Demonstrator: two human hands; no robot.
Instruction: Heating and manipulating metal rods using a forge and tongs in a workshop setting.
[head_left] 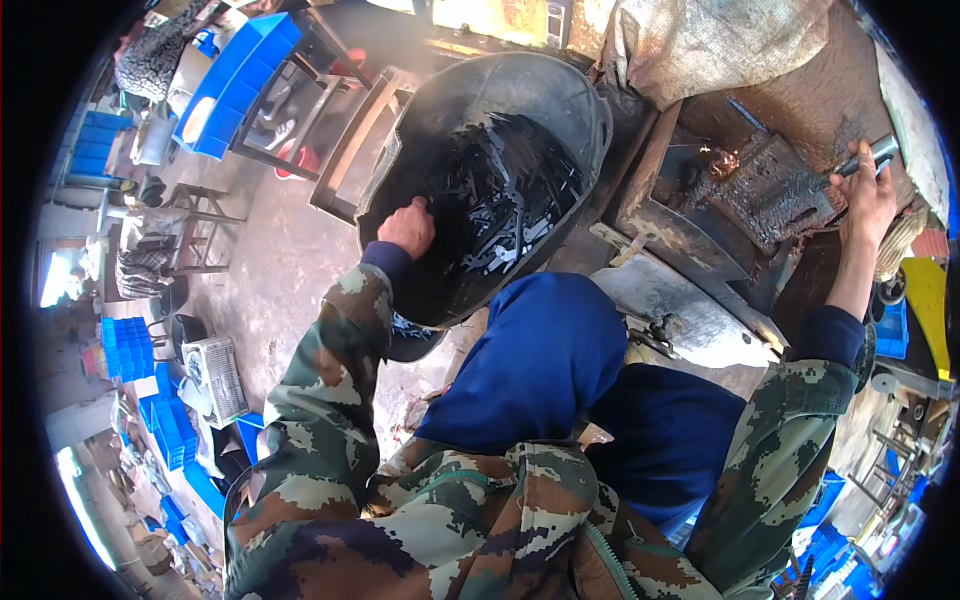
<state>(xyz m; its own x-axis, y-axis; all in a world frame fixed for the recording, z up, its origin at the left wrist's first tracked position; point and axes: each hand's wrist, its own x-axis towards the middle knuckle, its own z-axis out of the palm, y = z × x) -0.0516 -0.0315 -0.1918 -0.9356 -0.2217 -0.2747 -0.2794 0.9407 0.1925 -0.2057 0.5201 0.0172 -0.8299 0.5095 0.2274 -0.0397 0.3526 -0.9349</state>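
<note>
Any writing on the gear is too small to read from here. Left arm in camouflage sleeve reaches forward, left hand knuckles-up at the left side of a large black tub, fingers curled in; can't tell if anything is in its grasp. Right arm stretched well out to the right, forearm raised, right hand with fingers closed round a dark cylindrical handle beside a grimy brown machine bed. Count: two hands, one large tub, one handle, one thin blue rod lying on the bed, two red buckets off to the left. Dark narrow strips lie heaped inside the tub, too tangled to count. Tub sits in front of the worker's blue-trousered knees, machine to its right, pale sacking above the bed
</note>
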